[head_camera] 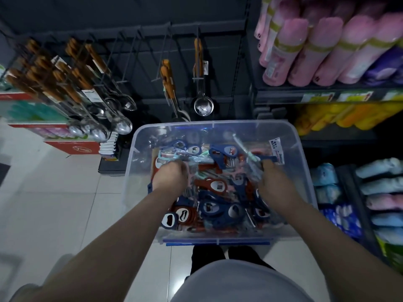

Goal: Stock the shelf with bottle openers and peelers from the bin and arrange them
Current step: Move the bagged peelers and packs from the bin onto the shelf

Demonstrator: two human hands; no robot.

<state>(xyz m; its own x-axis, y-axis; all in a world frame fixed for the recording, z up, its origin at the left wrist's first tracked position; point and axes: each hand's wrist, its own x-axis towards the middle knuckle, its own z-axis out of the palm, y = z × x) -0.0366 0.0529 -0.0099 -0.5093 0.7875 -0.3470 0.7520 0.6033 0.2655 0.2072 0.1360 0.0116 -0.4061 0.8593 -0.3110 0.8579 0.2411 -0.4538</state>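
The right hand (pixel 270 184), fingers curled round a bagged peeler (pixel 246 153) whose long axis runs toward 11 o'clock, and the left hand (pixel 171 177), buried among bottle openers (pixel 218 185) with its grip hidden, both sit in the bin (pixel 218 122), with the pegs (pixel 162 55) at 12 o'clock.

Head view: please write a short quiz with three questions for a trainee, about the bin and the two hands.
1. True or false: the left hand and the right hand are both inside the clear bin.
2. The bottle openers in the bin are mostly: A) blue and red; B) yellow and green; C) black and gold.
3. Which hand holds the long bagged peeler?
Key: 1 true; 2 A; 3 the right hand.
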